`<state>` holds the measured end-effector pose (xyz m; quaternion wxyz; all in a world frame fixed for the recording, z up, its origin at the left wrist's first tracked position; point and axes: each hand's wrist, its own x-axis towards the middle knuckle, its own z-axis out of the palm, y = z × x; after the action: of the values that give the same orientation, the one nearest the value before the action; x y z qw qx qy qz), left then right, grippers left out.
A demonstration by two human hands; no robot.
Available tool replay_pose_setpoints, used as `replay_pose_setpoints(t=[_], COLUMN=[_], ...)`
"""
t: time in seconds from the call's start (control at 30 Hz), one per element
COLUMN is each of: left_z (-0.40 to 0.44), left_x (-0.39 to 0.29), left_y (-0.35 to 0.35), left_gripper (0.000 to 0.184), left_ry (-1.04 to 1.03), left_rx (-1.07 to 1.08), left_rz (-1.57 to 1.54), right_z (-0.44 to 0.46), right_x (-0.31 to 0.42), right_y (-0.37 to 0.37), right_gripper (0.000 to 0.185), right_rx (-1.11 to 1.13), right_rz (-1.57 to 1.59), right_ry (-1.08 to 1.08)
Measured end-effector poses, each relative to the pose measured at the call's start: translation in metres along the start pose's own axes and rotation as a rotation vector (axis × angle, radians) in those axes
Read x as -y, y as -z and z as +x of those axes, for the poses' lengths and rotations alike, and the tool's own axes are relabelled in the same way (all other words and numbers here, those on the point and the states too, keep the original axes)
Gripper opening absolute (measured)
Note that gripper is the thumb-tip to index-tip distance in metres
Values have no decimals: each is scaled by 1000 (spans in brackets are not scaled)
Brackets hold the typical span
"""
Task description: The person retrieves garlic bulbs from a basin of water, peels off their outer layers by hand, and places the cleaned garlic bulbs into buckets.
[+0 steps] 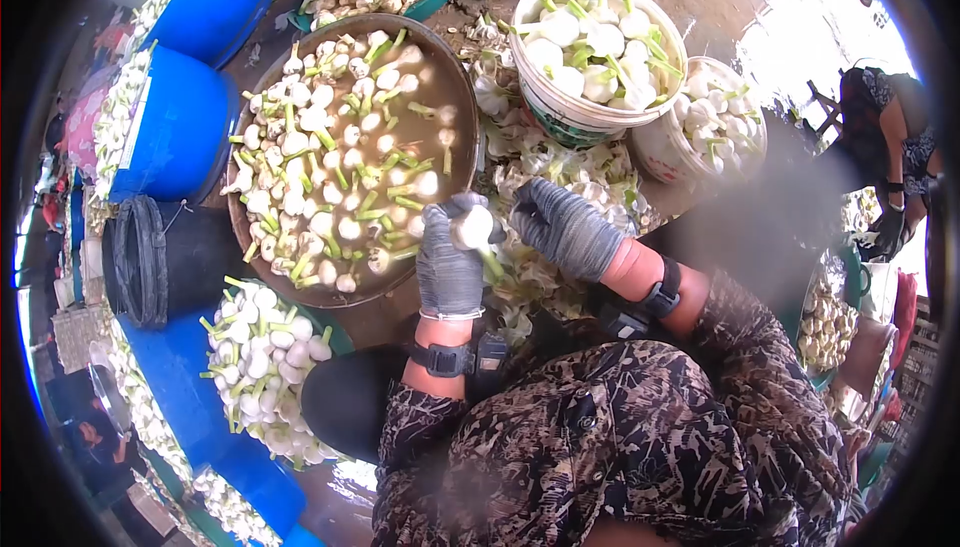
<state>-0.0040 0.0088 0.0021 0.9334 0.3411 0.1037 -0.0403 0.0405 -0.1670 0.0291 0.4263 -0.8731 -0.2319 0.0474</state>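
A white bulb with a green stem point(472, 230) is held in my left hand point(450, 257), which wears a grey glove. My right hand point(568, 230), gloved too, is just to the right of the bulb, its fingers curled together; whatever they may hold is too small to name. To the left and beyond my hands is a wide round basin point(462, 77) of murky water with many bulbs point(320, 137) floating in it. Peeled-off skins point(560, 172) lie heaped beyond my right hand.
Two white buckets of bulbs point(600, 117) point(655, 147) stand beyond my right hand. Blue tubs point(170, 127), a black bucket point(170, 262) and a pile of bulbs point(262, 362) are at the left. Another person point(900, 137) is at the far right.
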Motion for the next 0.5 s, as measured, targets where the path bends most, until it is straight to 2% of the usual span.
replay_pose_setpoints(t=[0.07, 0.1, 0.13, 0.2, 0.27, 0.3, 0.4, 0.47, 0.5], left_z=[-4, -2, -4, -5, -3, -5, -6, -13, -8], left_x=[-8, -9, -4, 4, 9, 4, -15, -25, -11], left_y=[-30, -24, -22, -25, -26, -36, -27, -37, -19], left_gripper=[52, 57, 57, 63, 61, 60, 54, 57, 51], left_ry=[-290, -264, -263, -259, -306, -270, -234, -8, -93], left_rx=[-163, -25, -19, 113, 117, -74, -114, -31, -4], left_rz=[725, 697, 694, 739, 680, 612, 444, 868, 863], right_z=[0, 5, 3, 2, 4, 5, 9, 8, 8], right_x=[8, 20, 15, 3, -1, 1, 5, -2, -1], right_y=[1, 15, 6, -15, -10, -6, 4, -3, -4], right_gripper=[32, 42, 42, 43, 46, 46, 47, 49, 49], right_rx=[166, 350, 343, 121, 159, 134, 108, 33, 34], right_rz=[608, 769, 767, 667, 670, 654, 565, 555, 556], right_ry=[-292, -486, -488, -91, -130, -171, -226, -133, -134])
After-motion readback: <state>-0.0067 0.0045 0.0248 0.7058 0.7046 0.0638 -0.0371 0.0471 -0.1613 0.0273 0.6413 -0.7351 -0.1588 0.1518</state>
